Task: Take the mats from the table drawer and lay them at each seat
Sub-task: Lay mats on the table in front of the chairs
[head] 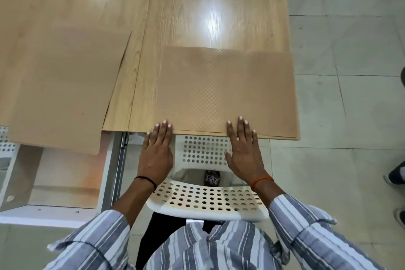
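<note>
Mat (225, 92) being squared at near seat; left hand (156, 151) and right hand (244, 149) flat, fingers straight, gripping nothing. Next, likely fetch left stack (63, 90).

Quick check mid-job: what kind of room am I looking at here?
Probably a canteen or shared dining area: two wood-top tables pushed together, white perforated chairs at the seats, a tiled floor, and mats laid at places.

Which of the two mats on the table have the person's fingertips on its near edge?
The right-hand mat, before the white perforated chair: both hands touch it. The left mat, overhanging the open drawer, is untouched.
</note>
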